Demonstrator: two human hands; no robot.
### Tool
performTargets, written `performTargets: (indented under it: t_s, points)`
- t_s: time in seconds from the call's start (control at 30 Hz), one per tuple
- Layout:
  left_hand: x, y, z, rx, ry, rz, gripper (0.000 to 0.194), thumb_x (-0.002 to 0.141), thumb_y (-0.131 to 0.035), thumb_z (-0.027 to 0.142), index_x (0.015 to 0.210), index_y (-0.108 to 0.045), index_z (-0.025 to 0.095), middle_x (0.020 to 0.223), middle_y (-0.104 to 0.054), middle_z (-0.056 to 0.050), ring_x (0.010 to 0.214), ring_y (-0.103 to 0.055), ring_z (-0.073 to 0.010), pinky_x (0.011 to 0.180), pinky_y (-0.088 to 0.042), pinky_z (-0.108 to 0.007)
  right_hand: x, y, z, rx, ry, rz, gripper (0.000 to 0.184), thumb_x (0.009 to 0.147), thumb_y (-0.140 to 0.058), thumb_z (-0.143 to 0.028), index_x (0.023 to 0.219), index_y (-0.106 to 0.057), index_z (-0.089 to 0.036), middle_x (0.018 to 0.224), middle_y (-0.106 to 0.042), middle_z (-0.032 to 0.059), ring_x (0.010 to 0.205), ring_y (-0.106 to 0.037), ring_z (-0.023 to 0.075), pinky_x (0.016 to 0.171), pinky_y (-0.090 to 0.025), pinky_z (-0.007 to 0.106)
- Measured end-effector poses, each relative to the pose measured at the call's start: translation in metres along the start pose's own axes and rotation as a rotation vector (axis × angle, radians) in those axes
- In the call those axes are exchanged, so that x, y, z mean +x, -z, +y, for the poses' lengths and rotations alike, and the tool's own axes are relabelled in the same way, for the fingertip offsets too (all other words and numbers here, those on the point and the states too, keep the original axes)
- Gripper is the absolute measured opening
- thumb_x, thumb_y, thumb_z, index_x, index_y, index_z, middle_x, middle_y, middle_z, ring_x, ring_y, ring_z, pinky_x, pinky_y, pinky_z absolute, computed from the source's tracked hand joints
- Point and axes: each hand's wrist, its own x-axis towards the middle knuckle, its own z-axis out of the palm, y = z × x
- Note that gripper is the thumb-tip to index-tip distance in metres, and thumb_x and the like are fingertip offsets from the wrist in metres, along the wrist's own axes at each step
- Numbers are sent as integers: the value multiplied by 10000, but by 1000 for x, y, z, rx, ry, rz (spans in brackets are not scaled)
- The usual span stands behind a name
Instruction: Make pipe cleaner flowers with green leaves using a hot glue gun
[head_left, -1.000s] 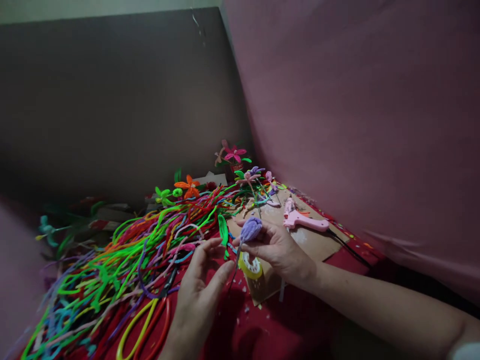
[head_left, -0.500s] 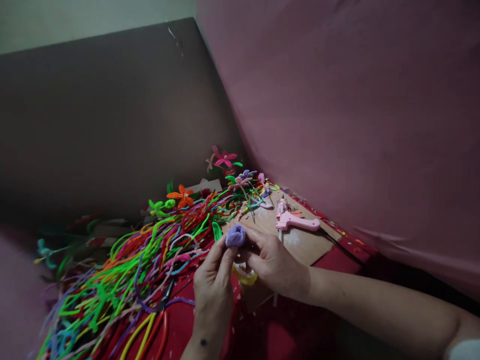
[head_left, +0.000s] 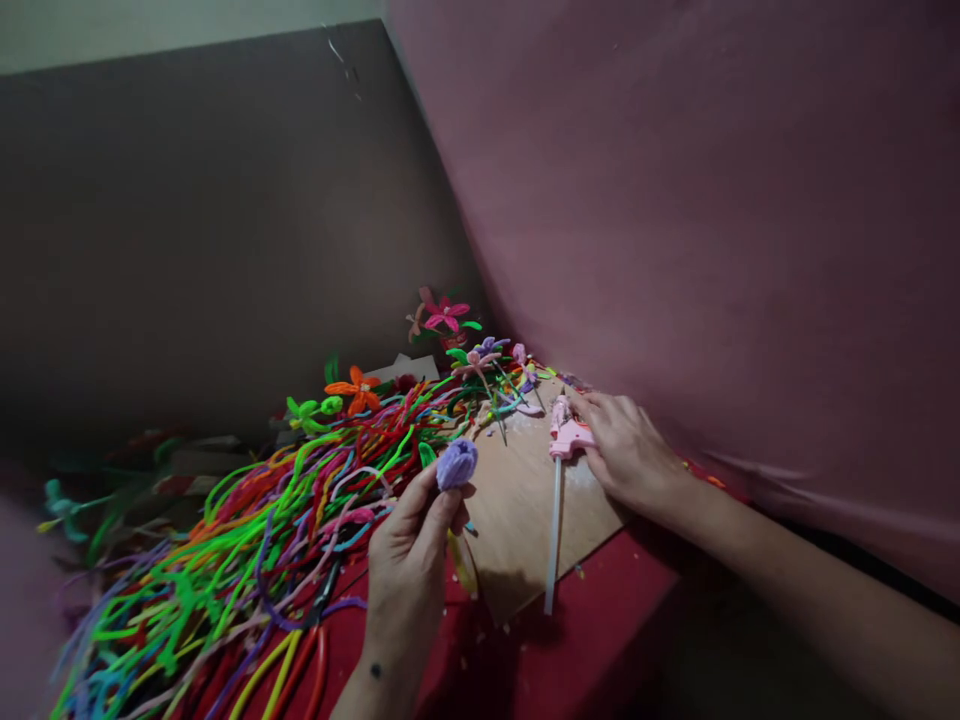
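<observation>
A purple pipe-cleaner flower bud (head_left: 457,464) is pinched upright between the thumb and fingers of my left hand (head_left: 409,560). My right hand (head_left: 637,455) has closed over the handle of a pink hot glue gun (head_left: 568,436), hiding the handle. A long clear glue stick (head_left: 553,540) juts out of the gun's rear toward me. Beneath the gun lies a tan board (head_left: 517,530). Partly behind my left fingers is a yellow ring-shaped item (head_left: 463,565), whose kind I cannot make out.
Many coloured pipe cleaners (head_left: 247,520) spread over the left side of the red tabletop (head_left: 600,610). Scissors (head_left: 324,592) lie among them. An orange flower (head_left: 355,390) and a pink flower (head_left: 447,313) stand at the back. A pink wall (head_left: 712,250) borders the right side.
My right hand has let go of the purple bud and moved right onto the glue gun. My left hand keeps the bud, slightly farther left.
</observation>
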Motion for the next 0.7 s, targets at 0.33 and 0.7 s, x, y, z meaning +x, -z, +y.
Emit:
performTargets:
  t_s: [0.33,0.7]
  points:
    - [-2,3,1,-162,-50,-23,298,752,-663,291,1039,-682,212,829,-657,-20,731,-540,-123,661,-431,-215,-1,-25,14,-131,43,-128,731,684,-413,-34,1404,-286,-19,1331,-462,245,1047,-545,312,857,-466,451]
    - [0,5,-4,-197,-54,-90,222,792,-631,291,995,-682,215,783,-613,-6,699,-502,-101,649,-407,-205,-12,21,-4,714,-86,21,487,762,-623,-386,1185,-598,-145,1073,-669,142,923,-655,267,738,-553,350]
